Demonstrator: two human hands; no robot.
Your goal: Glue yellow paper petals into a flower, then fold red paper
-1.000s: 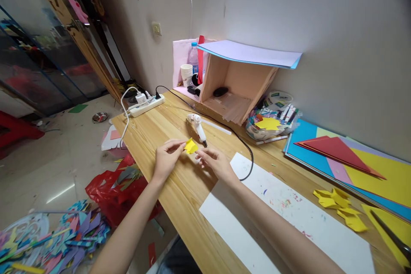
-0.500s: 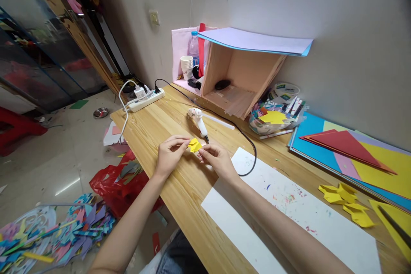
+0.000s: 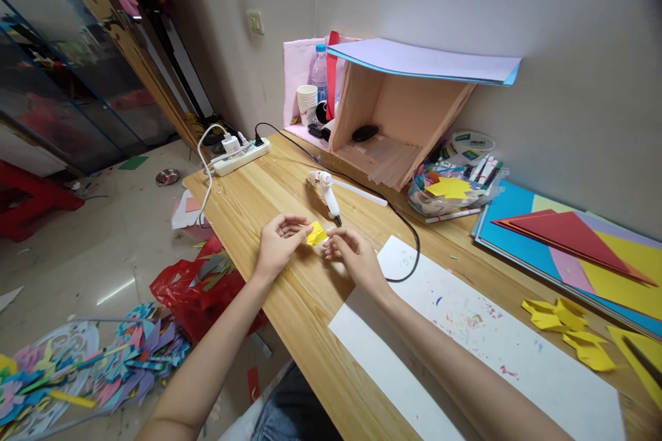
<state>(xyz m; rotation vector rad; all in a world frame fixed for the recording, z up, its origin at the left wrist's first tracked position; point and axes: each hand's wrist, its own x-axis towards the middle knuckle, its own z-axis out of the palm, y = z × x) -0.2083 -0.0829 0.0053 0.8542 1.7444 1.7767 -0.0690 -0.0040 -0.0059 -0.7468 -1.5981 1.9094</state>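
Observation:
A small folded piece of yellow paper is held up just over the wooden table, between my two hands. My left hand pinches its left side between thumb and fingers. At its right edge are the closed fingertips of my right hand, the thumb partly hidden from view. Just beyond the paper, a white hot glue gun stands on the table with its cord running off behind. Several more folded yellow paper pieces lie to the far right.
White paper sheets lie under my right forearm. Coloured card sheets, a plastic tub of scraps and pens and an open box line the wall. A power strip sits at the left corner; a red bag is below.
The yellow paper has been turned and now shows a flatter, squarer face. My right fingers have shifted slightly at its edge. The whole view has moved a little.

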